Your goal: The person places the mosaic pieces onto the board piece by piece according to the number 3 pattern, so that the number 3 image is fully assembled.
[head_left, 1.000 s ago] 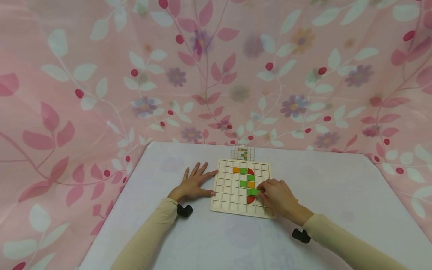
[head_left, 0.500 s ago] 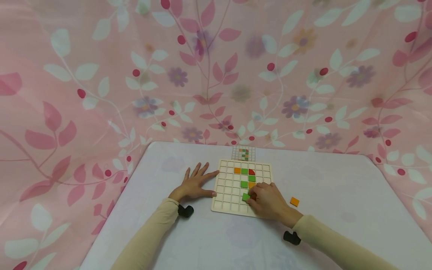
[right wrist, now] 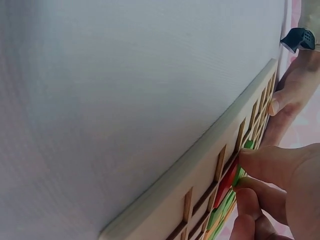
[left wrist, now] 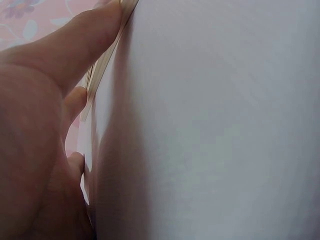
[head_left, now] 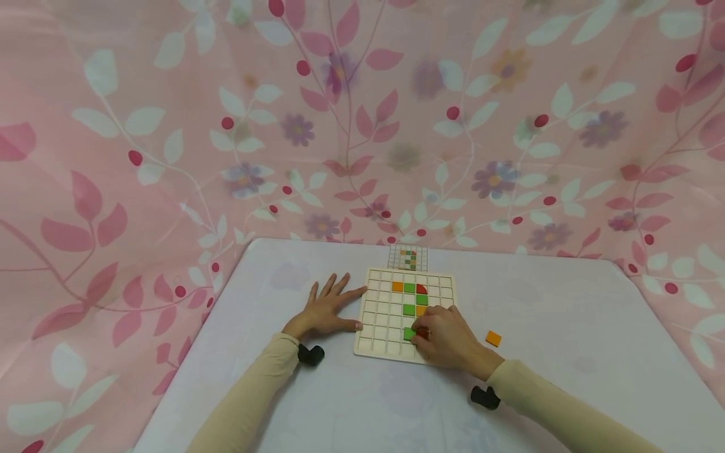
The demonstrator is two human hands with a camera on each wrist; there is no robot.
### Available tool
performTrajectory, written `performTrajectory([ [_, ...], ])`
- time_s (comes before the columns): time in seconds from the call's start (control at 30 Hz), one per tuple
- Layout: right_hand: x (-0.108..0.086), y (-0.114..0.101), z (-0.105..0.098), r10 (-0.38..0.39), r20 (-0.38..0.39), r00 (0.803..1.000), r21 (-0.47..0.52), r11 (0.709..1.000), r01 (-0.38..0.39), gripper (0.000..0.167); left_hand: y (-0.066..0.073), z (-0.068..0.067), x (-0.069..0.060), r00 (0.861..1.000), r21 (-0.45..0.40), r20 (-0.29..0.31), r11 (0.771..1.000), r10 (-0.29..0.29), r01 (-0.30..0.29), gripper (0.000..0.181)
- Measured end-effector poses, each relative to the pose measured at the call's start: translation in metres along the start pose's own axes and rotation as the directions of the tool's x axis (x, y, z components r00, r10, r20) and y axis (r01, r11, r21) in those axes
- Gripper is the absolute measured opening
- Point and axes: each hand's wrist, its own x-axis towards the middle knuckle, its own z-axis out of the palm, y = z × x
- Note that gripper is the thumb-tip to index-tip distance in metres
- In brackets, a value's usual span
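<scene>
A wooden grid board [head_left: 381,314] lies on the table, with several coloured tiles in its cells. My left hand [head_left: 325,311] rests with spread fingers at the board's left side, thumb and index finger touching its edge. Over the lower middle of the board, my right hand [head_left: 450,338] pinches a green square tile [head_left: 409,334] between thumb and finger. Beside it shows a red tile [head_left: 422,332], partly covered by the fingers. Farther up sit an orange square [head_left: 398,287], a red rounded tile [head_left: 421,289] and green squares. The right hand hides the board's lower right cells.
A loose orange tile [head_left: 494,338] lies on the white cloth right of the board. Behind the board is a small printed grid card [head_left: 408,258] with a coloured pattern. A pink floral curtain [head_left: 362,126] hangs along the table's back and left side.
My right hand has moved left across the board with the green tile, then slightly lower. The loose orange tile has come into view. The left hand stays in place.
</scene>
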Motion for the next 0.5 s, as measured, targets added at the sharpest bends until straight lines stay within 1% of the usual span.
performTrajectory([
  [0.13, 0.001, 0.0, -0.001, -0.002, 0.014, 1.0, 0.009, 1.0, 0.002, 0.01, -0.001, 0.001, 0.001, 1.0, 0.007, 0.0, 1.0, 0.001, -0.001, 0.088],
  [0.27, 0.002, -0.001, -0.003, -0.011, 0.019, 1.0, 0.034, 0.999, 0.01, 0.007, -0.004, 0.004, 0.002, 1.0, -0.015, -0.015, 1.0, 0.015, -0.016, 0.09],
  [0.4, 0.003, -0.002, -0.004, -0.029, 0.024, 0.999, 0.045, 0.999, 0.028, 0.007, -0.012, 0.011, 0.005, 1.0, -0.005, -0.023, 1.0, 0.013, -0.013, 0.092],
  [0.5, 0.003, -0.001, -0.005, -0.034, 0.043, 0.999, 0.058, 0.998, 0.031, 0.007, -0.018, 0.016, 0.008, 1.0, 0.02, -0.024, 1.0, 0.008, -0.007, 0.092],
])
